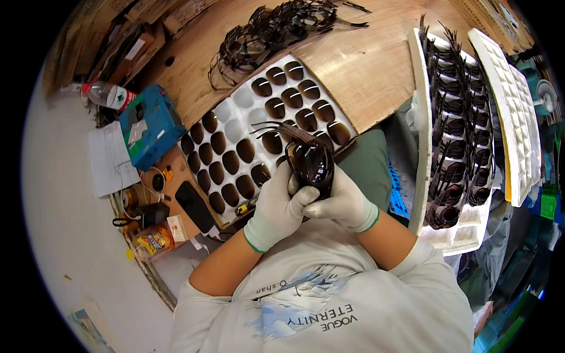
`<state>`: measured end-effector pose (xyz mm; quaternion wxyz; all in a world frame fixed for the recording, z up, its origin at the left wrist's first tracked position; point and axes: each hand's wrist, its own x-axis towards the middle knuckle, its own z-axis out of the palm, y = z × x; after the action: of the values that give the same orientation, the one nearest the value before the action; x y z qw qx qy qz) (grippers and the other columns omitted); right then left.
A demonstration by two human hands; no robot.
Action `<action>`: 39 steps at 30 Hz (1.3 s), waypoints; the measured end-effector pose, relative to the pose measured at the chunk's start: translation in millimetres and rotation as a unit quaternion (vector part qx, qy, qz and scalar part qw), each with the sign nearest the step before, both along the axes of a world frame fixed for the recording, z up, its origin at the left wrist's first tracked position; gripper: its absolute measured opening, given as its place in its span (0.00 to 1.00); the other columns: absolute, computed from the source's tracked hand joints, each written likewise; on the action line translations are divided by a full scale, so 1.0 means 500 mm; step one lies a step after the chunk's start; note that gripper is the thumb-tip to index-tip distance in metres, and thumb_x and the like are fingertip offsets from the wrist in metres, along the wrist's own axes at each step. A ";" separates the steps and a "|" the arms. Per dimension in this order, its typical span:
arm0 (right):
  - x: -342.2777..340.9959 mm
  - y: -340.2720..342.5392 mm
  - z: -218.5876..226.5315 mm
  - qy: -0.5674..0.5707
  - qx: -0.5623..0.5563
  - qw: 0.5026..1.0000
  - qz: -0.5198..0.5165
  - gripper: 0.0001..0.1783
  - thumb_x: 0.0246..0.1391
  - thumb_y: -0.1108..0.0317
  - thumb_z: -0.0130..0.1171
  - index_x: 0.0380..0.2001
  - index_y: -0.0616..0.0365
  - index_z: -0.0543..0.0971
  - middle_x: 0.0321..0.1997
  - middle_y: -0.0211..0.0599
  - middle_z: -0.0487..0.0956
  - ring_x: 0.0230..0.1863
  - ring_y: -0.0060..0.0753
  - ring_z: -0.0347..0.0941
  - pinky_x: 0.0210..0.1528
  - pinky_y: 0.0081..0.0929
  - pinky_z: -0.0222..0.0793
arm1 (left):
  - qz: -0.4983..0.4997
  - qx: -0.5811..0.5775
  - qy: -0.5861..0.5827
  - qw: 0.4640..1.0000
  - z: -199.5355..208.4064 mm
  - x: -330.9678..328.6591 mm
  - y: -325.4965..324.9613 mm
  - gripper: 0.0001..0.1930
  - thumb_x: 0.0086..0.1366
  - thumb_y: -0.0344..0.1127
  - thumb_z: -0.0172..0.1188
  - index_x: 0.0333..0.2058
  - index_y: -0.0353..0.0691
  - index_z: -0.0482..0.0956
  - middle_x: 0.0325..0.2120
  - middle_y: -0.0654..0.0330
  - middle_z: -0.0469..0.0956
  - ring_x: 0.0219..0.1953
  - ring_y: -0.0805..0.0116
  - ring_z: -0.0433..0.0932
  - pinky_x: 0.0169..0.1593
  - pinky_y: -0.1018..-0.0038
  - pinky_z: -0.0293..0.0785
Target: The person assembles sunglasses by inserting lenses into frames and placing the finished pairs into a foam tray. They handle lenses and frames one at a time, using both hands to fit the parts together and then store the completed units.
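My left hand, in a white glove with a green cuff, grips a pair of dark brown sunglasses from the left. My right hand, gloved the same way, closes on their right side. Both thumbs press near the lower edge of the glossy front, and the temples stick out toward the far left. I cannot tell whether more than one pair is held. Just beyond my hands lies a tray of brown gradient lenses in rows on white lining. A few spots there show only pale, clear-looking discs.
A tangled heap of dark frames lies at the far side of the wooden table. White foam trays on the right hold several sunglasses. To the left are a blue box, a bottle, a phone and a yellow-black cutter.
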<state>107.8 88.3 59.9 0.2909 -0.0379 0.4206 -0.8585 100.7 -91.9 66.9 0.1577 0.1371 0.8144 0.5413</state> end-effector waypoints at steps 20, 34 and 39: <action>-0.001 -0.051 0.006 -0.039 0.023 0.999 0.027 0.19 0.54 0.77 0.63 0.51 0.62 0.77 0.43 0.34 0.82 0.44 0.28 0.77 0.52 0.28 0.74 | -0.152 -0.057 -0.138 0.977 -0.008 0.011 -0.098 0.44 0.48 0.57 0.79 0.54 0.31 0.72 0.34 0.51 0.81 0.36 0.56 0.82 0.44 0.65 0.78; 0.031 -0.022 0.023 0.223 0.204 0.950 0.083 0.24 0.53 0.71 0.62 0.55 0.61 0.78 0.48 0.48 0.82 0.49 0.45 0.80 0.54 0.37 0.75 | -0.095 0.358 -0.203 0.906 -0.001 0.027 -0.060 0.31 0.54 0.36 0.72 0.57 0.33 0.76 0.58 0.45 0.76 0.63 0.56 0.73 0.69 0.59 0.64; 0.056 0.007 0.001 0.253 0.240 0.933 0.089 0.36 0.50 0.72 0.62 0.64 0.61 0.69 0.57 0.49 0.78 0.58 0.44 0.75 0.62 0.38 0.69 | -0.089 0.322 -0.234 0.913 -0.007 0.041 -0.033 0.26 0.53 0.30 0.68 0.52 0.34 0.76 0.58 0.44 0.76 0.65 0.54 0.72 0.70 0.57 0.62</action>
<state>135.9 92.1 60.3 0.2503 -0.2200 0.6690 -0.6644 121.0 -108.2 63.6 0.3386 0.1217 0.5206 0.7743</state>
